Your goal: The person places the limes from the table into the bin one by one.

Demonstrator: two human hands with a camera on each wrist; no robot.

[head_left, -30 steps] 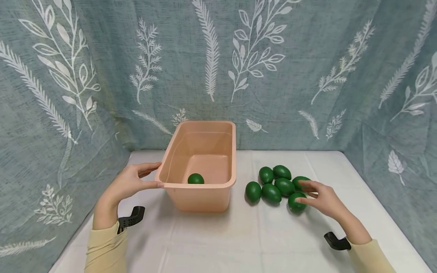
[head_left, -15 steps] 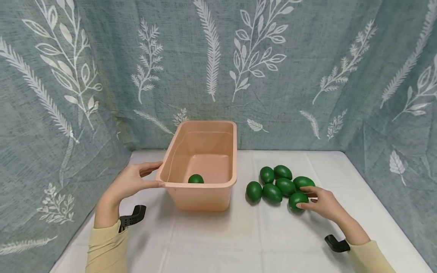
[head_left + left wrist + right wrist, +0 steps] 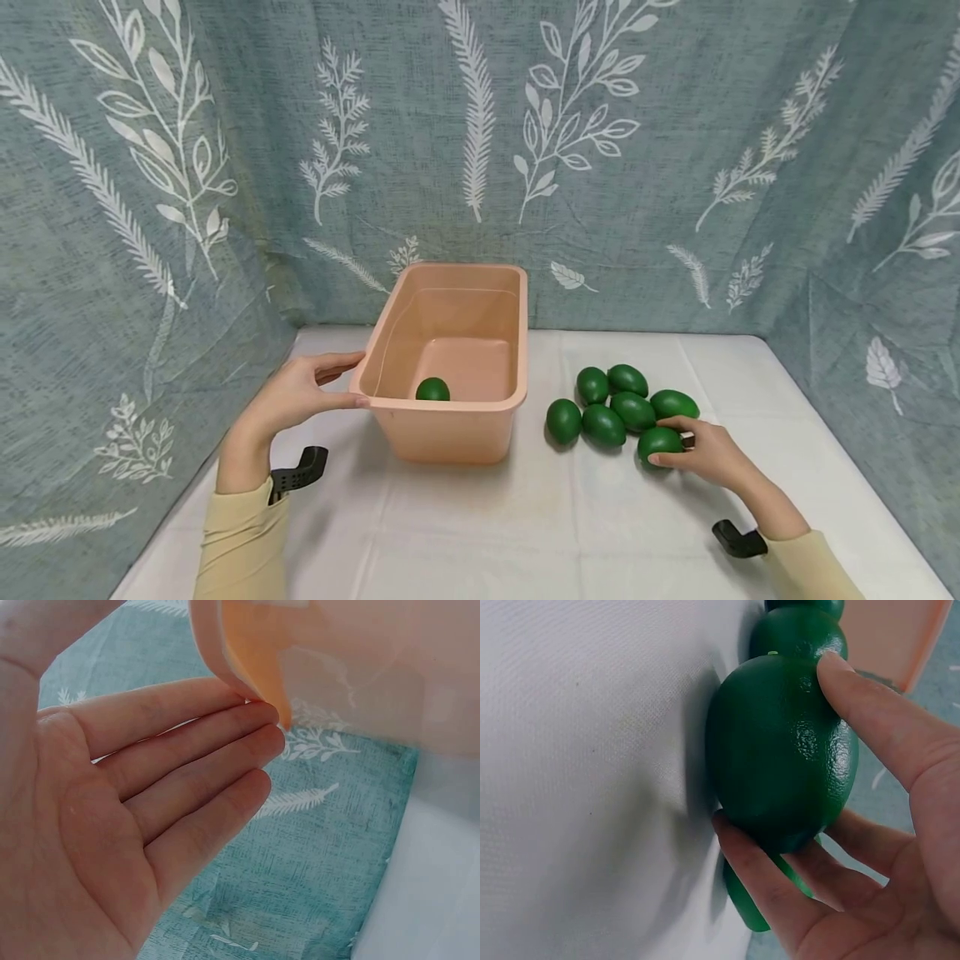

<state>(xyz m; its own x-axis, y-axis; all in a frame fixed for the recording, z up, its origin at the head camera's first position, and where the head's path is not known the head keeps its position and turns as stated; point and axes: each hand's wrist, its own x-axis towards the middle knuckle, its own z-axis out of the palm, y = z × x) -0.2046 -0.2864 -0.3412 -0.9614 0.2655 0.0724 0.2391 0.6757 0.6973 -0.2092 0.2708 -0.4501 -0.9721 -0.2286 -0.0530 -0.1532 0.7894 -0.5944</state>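
**Right hand grips a green fruit beside a pink tub**

A blue-green curtain (image 3: pixel 675 125) printed with white leaves hangs behind and to both sides of a table under a white cloth (image 3: pixel 525 525). Near the back of the cloth, left of centre, stands a peach-pink plastic tub (image 3: pixel 457 433), rectangular and open at the top.

A person in pale yellow sleeves reaches in from the near edge. The left hand (image 3: pixel 292 400) is at the left side of the tub, thumb laid along the near left corner of the rim, fingers straight and close together behind it. In the left wrist view those fingers (image 3: pixel 187 765) are flat, their tips touching the underside of the rim; nothing is gripped.

To the right of the tub, apart from it, lies a tight cluster of six shiny dark green, egg-shaped fruits (image 3: pixel 622 404), touching one another. The right hand (image 3: pixel 708 454) is at the near right end of that cluster, farthest from the tub. Its thumb and fingers are curled round the nearest fruit (image 3: pixel 658 443); the right wrist view shows the thumb on one side, fingers under the other, and the fruit against the cloth.

One more green fruit (image 3: pixel 432 389) lies inside the tub, on its floor near the front wall.
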